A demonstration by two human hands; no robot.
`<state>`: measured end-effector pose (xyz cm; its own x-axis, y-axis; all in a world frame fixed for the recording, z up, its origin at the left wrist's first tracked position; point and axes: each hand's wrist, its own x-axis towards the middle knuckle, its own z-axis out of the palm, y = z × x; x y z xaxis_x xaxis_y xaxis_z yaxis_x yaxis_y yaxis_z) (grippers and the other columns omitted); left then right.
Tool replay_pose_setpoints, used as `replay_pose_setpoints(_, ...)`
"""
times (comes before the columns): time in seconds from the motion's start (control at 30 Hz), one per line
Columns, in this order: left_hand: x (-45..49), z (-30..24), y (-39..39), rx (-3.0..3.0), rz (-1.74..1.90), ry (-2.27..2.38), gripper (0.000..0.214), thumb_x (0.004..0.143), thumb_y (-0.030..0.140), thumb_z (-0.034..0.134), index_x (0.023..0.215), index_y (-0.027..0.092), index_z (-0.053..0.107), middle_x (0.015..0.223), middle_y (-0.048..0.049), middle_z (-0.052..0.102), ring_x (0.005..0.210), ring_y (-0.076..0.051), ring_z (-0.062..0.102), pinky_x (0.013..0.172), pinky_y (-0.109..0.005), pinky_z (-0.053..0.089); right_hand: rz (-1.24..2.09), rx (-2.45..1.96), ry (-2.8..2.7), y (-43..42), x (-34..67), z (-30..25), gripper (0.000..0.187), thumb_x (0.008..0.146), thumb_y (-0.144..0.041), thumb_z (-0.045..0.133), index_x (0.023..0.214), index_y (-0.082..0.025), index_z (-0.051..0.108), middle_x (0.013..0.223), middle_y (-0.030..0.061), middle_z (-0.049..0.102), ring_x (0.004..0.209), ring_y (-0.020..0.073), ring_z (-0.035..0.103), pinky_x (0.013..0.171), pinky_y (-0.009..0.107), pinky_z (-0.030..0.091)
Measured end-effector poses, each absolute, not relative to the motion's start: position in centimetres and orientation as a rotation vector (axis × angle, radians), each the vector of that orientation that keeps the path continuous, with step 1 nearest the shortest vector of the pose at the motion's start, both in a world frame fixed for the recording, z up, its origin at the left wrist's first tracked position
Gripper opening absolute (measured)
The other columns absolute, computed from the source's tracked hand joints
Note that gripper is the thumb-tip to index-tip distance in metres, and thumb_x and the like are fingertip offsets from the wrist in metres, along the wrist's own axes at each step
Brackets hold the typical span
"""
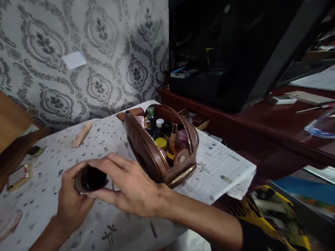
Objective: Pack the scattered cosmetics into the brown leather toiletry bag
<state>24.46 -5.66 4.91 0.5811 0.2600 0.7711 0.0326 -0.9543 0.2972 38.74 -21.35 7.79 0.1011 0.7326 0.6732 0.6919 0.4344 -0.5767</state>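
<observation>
My left hand (pixel 70 201) is wrapped round a small dark round jar (pixel 92 179) just above the patterned white cloth (pixel 46 209). Over the jar's top lies my right hand (pixel 126 185), its fingers curved round the dark lid. Just right of my hands stands an open brown leather toiletry bag (pixel 154 158), packed with several small bottles and jars (pixel 167 135).
A beige tube (pixel 82 134) lies on the cloth at the back left. A small packet (pixel 19 176) rests at the left edge. Newspaper (pixel 224 167) lies under the bag. A dark wooden desk (pixel 269 128) with a black case (pixel 226 49) stands to the right.
</observation>
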Motion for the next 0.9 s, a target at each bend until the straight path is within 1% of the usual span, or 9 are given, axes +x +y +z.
replay_pose_setpoints(0.07, 25.9, 6.1, -7.5, 2.571, 1.397, 0.091, 0.054, 0.088, 0.047, 0.067, 0.134, 0.023, 0.05, 0.113, -0.0078, 0.061, 0.097, -0.024, 0.067, 0.081, -0.038, 0.057, -0.053, -1.222, -1.591, -23.3, 39.6, 8.5, 0.046, 0.098, -0.037, 0.06, 0.136, -0.013, 0.052, 0.112, 0.0104, 0.065, 0.102, 0.0194, 0.063, 0.091, 0.032, 0.056)
replay_pose_setpoints(0.17, 28.3, 7.9, -10.3, 2.659, 1.278, -0.028, 0.052, 0.093, 0.04, 0.063, 0.139, 0.022, 0.046, 0.122, -0.01, 0.06, 0.108, -0.025, 0.065, 0.09, -0.038, 0.056, -0.207, -1.206, -1.442, -26.0, 41.4, 9.6, 0.044, 0.097, -0.043, 0.061, 0.132, -0.017, 0.054, 0.111, 0.0078, 0.065, 0.095, 0.0172, 0.064, 0.084, 0.029, 0.056)
replay_pose_setpoints(0.3, 31.0, 9.3, -12.8, 2.873, 1.037, -0.378, 0.045, 0.101, 0.032, 0.051, 0.143, 0.02, 0.044, 0.132, -0.0136, 0.061, 0.129, -0.028, 0.055, 0.106, -0.043, 0.05, -0.233, -1.532, -1.255, -29.0, 44.6, 10.4, 0.038, 0.096, -0.046, 0.061, 0.124, -0.021, 0.055, 0.104, 0.0061, 0.066, 0.086, 0.0185, 0.065, 0.076, 0.03, 0.053)
replay_pose_setpoints(0.4, 32.2, 9.3, -13.4, 3.049, 0.969, -0.626, 0.045, 0.101, 0.033, 0.051, 0.143, 0.015, 0.048, 0.138, -0.0161, 0.06, 0.137, -0.031, 0.049, 0.111, -0.047, 0.046, -0.209, -1.729, -1.253, -30.6, 46.7, 10.0, 0.031, 0.097, -0.045, 0.058, 0.115, -0.02, 0.054, 0.094, 0.0059, 0.066, 0.078, 0.0192, 0.063, 0.071, 0.031, 0.05)
replay_pose_setpoints(0.5, 32.5, 8.8, -13.3, 3.119, 0.987, -0.669, 0.039, 0.099, 0.027, 0.055, 0.137, 0.015, 0.055, 0.138, -0.0151, 0.062, 0.136, -0.031, 0.051, 0.111, -0.048, 0.047, -0.125, -1.819, -1.278, -31.9, 47.9, 9.2, 0.028, 0.096, -0.043, 0.059, 0.113, -0.02, 0.054, 0.086, 0.0042, 0.066, 0.068, 0.0175, 0.061, 0.062, 0.029, 0.047)
replay_pose_setpoints(0.6, 32.4, 8.3, -12.9, 3.1, 1.056, -0.651, 0.036, 0.096, 0.022, 0.059, 0.132, 0.02, 0.06, 0.135, -0.0113, 0.064, 0.133, -0.029, 0.055, 0.108, -0.048, 0.051, 0.001, -1.788, -1.206, -32.9, 48.4, 8.5, 0.029, 0.096, -0.042, 0.061, 0.116, -0.023, 0.055, 0.08, 0.0019, 0.067, 0.061, 0.0164, 0.061, 0.056, 0.028, 0.045)
replay_pose_setpoints(0.7, 32.2, 8.0, -12.7, 3.077, 1.106, -0.661, 0.039, 0.092, 0.017, 0.062, 0.13, 0.025, 0.063, 0.135, -0.0069, 0.064, 0.13, -0.028, 0.057, 0.106, -0.047, 0.054, 0.133, -1.746, -1.144, -33.5, 48.7, 8.3, 0.033, 0.094, -0.042, 0.063, 0.122, -0.026, 0.056, 0.077, 0.0004, 0.068, 0.06, 0.0166, 0.063, 0.053, 0.028, 0.046)
replay_pose_setpoints(0.83, 31.8, 7.6, -12.2, 3.088, 1.084, -0.639, 0.04, 0.088, 0.017, 0.065, 0.126, 0.029, 0.066, 0.136, -0.0035, 0.063, 0.129, -0.028, 0.057, 0.104, -0.046, 0.057, 0.172, -1.75, -1.161, -33.6, 49.3, 8.2, 0.034, 0.092, -0.034, 0.066, 0.125, -0.031, 0.06, 0.094, 0.0017, 0.071, 0.076, 0.0192, 0.069, 0.063, 0.03, 0.054)
replay_pose_setpoints(0.9, 31.6, 7.1, -11.7, 3.107, 1.056, -0.681, 0.039, 0.086, 0.019, 0.065, 0.123, 0.033, 0.067, 0.131, -0.0022, 0.066, 0.128, -0.029, 0.058, 0.098, -0.046, 0.061, 0.169, -1.758, -1.222, -33.5, 49.7, 8.3, 0.033, 0.09, -0.028, 0.066, 0.122, -0.034, 0.062, 0.098, 0.0007, 0.071, 0.082, 0.0192, 0.069, 0.068, 0.031, 0.056)
